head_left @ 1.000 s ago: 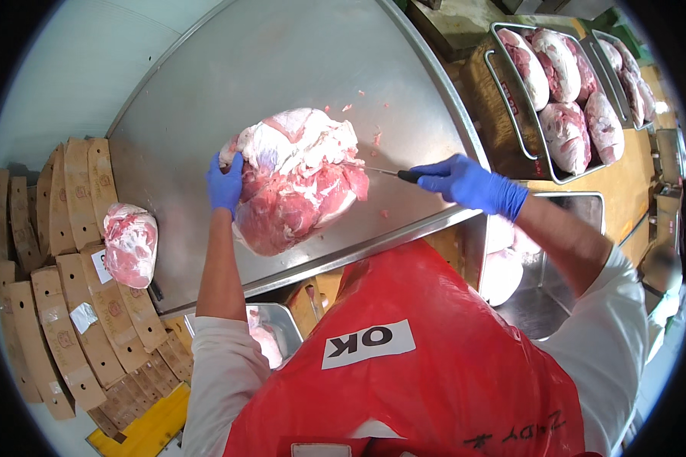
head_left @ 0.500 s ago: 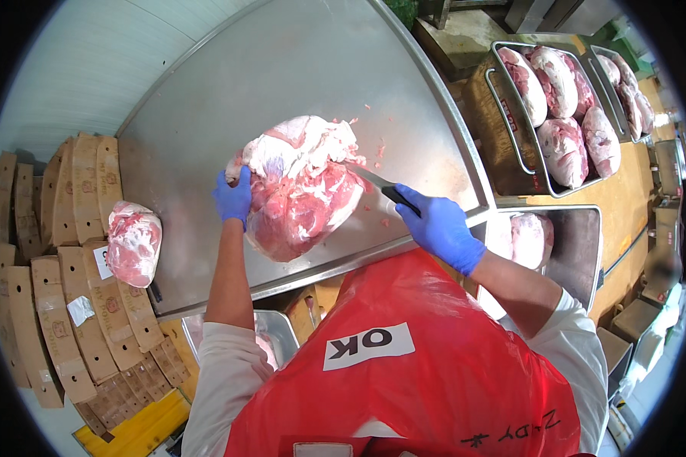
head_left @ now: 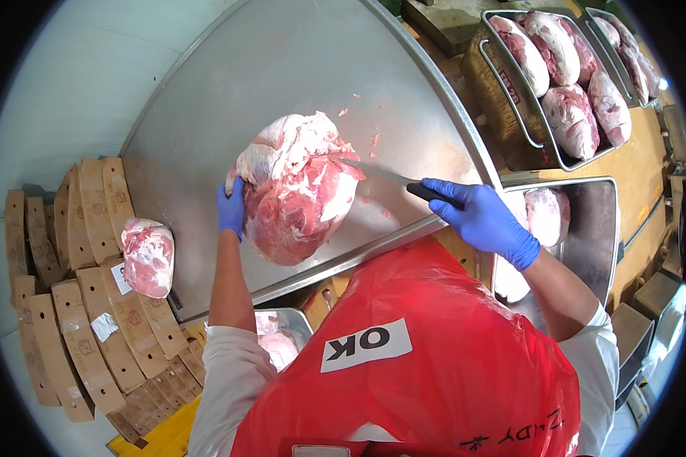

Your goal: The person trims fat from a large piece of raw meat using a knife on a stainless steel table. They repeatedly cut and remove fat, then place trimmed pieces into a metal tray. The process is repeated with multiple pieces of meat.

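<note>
A large raw pork joint (head_left: 301, 209), white with fat on its far side and red on its near side, lies on the metal table (head_left: 297, 68). My left hand (head_left: 231, 209), in a blue glove, grips the joint's left edge, its fingers partly hidden against the meat. In my blue-gloved right hand (head_left: 489, 221) is a knife (head_left: 385, 174), held by its black handle. Its blade points left, and the tip meets the right side of the joint near the border of fat and red meat.
Another piece of meat (head_left: 148, 259) lies at the table's left end, by stacked cardboard cartons (head_left: 91, 343). Meat trimmings (head_left: 374, 140) dot the tabletop. On the right stand a metal tub (head_left: 503, 91) full of joints and a lower metal bin (head_left: 598, 228) with meat inside.
My right hand has drawn the knife rightward, so less of the blade is at the meat. The left hand keeps its grip. The whole view has shifted slightly.
</note>
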The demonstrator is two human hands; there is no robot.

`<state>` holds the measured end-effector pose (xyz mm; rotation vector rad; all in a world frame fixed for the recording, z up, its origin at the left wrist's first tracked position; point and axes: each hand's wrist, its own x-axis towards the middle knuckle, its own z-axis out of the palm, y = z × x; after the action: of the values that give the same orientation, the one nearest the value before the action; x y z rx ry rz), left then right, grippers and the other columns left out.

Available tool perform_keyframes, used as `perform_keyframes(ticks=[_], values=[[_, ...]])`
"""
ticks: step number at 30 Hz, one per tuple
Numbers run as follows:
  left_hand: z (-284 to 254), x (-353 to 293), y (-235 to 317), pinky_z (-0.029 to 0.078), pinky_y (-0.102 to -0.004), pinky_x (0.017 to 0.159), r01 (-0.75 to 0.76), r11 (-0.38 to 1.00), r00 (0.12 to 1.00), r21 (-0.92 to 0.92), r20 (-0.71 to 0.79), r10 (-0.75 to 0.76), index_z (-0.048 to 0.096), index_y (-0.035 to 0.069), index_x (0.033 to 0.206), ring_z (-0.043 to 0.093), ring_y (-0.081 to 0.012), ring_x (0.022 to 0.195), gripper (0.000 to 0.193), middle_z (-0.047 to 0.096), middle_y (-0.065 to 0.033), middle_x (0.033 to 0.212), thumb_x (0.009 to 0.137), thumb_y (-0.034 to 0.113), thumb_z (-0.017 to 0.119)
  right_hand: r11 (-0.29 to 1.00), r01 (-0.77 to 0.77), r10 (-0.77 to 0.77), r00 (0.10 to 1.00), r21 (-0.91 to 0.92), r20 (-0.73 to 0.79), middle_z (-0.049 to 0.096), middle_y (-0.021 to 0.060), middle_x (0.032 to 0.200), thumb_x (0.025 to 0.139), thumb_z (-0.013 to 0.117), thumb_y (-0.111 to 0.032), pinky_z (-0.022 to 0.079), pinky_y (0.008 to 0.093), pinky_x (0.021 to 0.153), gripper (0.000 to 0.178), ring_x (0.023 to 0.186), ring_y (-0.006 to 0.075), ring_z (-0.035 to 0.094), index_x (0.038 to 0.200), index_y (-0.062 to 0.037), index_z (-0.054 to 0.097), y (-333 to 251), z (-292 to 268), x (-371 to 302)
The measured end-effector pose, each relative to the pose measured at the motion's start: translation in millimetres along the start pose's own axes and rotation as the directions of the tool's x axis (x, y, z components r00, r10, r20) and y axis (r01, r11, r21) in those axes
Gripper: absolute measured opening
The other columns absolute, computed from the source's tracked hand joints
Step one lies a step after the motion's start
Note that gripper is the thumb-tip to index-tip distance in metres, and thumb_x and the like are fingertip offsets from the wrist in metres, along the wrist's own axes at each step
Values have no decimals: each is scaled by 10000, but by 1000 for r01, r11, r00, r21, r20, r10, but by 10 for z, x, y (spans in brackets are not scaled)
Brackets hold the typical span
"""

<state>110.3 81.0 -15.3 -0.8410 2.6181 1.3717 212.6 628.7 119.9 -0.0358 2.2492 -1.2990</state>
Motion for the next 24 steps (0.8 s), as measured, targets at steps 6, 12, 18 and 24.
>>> perform_keyframes(ticks=[6, 12, 18, 24], values=[[36, 1, 35, 515, -382, 1037, -89, 994, 994, 70, -58, 93, 519, -89, 1468, 635, -246, 1201, 773, 649, -188, 1367, 1007, 503, 708, 979, 158, -162, 987, -128, -22, 743, 254, 968, 1028, 689, -276, 582, 411, 812, 378, 838, 369, 749, 1362, -101, 710, 47, -57, 373], [-31, 63, -62, 516, -383, 1027, -98, 995, 995, 18, -30, 98, 548, -82, 1446, 638, -247, 1189, 745, 652, -183, 1361, 1000, 489, 722, 910, -46, 40, 999, 412, 23, 740, 33, 886, 1068, 667, -280, 539, 305, 730, 403, 749, 157, 656, 1421, -87, 688, 458, 420, 541], [-22, 5, -59, 511, -378, 1027, -52, 999, 998, -4, -40, 52, 553, -68, 1449, 631, -244, 1194, 727, 648, -178, 1368, 1000, 478, 725, 633, -224, 176, 974, 741, 145, 475, -67, 686, 1090, 641, -256, 349, 213, 514, 409, 574, 36, 405, 1470, -102, 650, 562, 860, 442], [-44, 127, -167, 503, -370, 1037, -81, 997, 996, -10, -43, 80, 525, -66, 1472, 623, -234, 1192, 745, 647, -159, 1355, 1002, 477, 726, 565, -316, 210, 948, 762, 237, 503, -20, 654, 1100, 619, -274, 362, 231, 445, 403, 520, 61, 430, 1455, -85, 652, 447, 718, 384]])
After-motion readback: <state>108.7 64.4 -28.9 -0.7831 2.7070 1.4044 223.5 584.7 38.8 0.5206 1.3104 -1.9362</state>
